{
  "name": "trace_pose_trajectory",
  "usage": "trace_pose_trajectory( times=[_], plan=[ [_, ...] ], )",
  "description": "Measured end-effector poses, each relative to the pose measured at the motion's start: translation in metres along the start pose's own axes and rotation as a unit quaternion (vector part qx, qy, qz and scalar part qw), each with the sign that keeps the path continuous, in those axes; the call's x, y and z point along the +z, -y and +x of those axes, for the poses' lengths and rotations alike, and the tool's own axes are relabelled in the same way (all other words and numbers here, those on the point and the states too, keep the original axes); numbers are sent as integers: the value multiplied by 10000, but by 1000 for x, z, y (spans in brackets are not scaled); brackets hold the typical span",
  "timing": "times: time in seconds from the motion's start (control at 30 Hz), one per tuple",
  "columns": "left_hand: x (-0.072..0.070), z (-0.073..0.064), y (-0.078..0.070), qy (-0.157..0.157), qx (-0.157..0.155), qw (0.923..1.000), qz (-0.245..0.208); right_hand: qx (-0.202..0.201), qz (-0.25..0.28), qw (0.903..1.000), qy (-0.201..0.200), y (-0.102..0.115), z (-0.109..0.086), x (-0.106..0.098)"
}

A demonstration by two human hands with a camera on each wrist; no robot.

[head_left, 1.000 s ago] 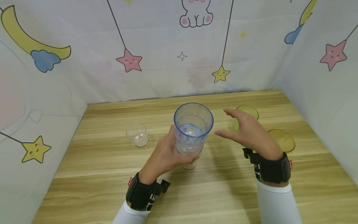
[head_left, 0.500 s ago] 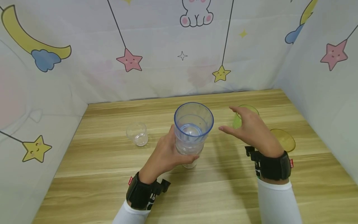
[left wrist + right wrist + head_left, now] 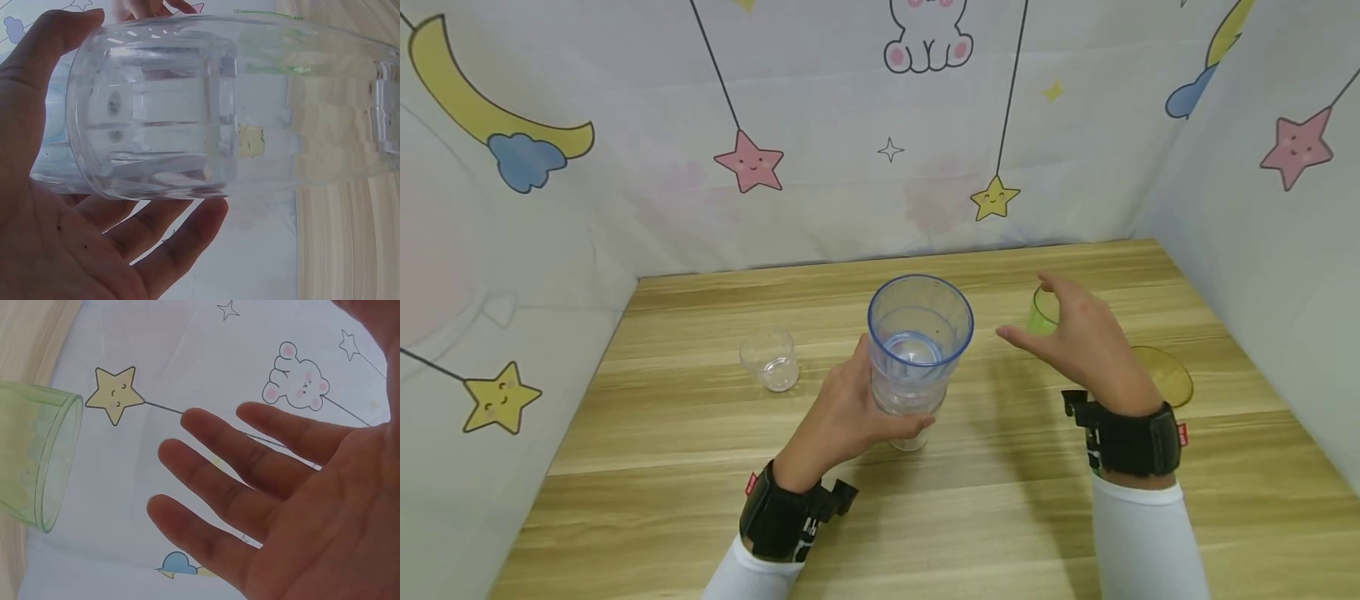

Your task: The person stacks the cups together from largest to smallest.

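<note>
The left hand (image 3: 850, 408) grips a clear cup (image 3: 250, 112), with a blue-rimmed cup (image 3: 920, 323) inside it, mid-table. The right hand (image 3: 1090, 342) is spread near the green cup (image 3: 1042, 314), on the far right.

Both forearms reach forward from the lower edge of the head view in white sleeves (image 3: 1150, 533), a black strap (image 3: 1133, 440) round each wrist. The left arm slants inward; its left hand (image 3: 844, 410) is curled in a grip, with the thumb (image 3: 906, 427) along the near side. The right hand (image 3: 1086, 342) is raised, thumb and fingers parted in a wide curve — both pointing inward. Seen from its wrist, four fingers (image 3: 219, 494) are spread — slightly bent, palm showing.
</note>
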State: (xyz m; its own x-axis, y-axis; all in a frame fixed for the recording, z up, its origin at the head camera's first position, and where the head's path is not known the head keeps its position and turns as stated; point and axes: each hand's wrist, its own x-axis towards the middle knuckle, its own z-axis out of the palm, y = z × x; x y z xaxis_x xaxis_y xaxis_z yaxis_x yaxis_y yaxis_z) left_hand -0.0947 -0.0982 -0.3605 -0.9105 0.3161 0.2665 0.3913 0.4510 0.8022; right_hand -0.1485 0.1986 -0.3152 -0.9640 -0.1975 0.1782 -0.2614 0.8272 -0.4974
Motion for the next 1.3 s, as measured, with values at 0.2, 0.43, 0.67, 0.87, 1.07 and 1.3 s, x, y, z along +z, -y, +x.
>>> trace_pose_trajectory(
  times=[0.2, 0.43, 0.67, 0.87, 1.07, 1.3],
  plan=[
    [0, 0, 0, 4, 18, 10000, 18, 260, 20, 9995, -197, -5, 2, 1],
    [-1, 0, -1, -6, 3, 10000, 24, 472, 94, 9986, -212, -11, 5, 1],
    [-2, 0, -1, 8, -13, 10000, -8, 573, 161, 9980, -225, -17, 6, 1],
    [-3, -1, 0, 49, -13, 10000, -52, 771, 272, 9964, -217, -24, 8, 4],
    [-3, -1, 0, 39, 19, 10000, -47, 1049, 301, 9939, -183, -31, 11, 7],
    [-2, -1, 0, 39, 7, 10000, -45, 1255, 306, 9916, -117, -41, 13, 9]
  ],
)
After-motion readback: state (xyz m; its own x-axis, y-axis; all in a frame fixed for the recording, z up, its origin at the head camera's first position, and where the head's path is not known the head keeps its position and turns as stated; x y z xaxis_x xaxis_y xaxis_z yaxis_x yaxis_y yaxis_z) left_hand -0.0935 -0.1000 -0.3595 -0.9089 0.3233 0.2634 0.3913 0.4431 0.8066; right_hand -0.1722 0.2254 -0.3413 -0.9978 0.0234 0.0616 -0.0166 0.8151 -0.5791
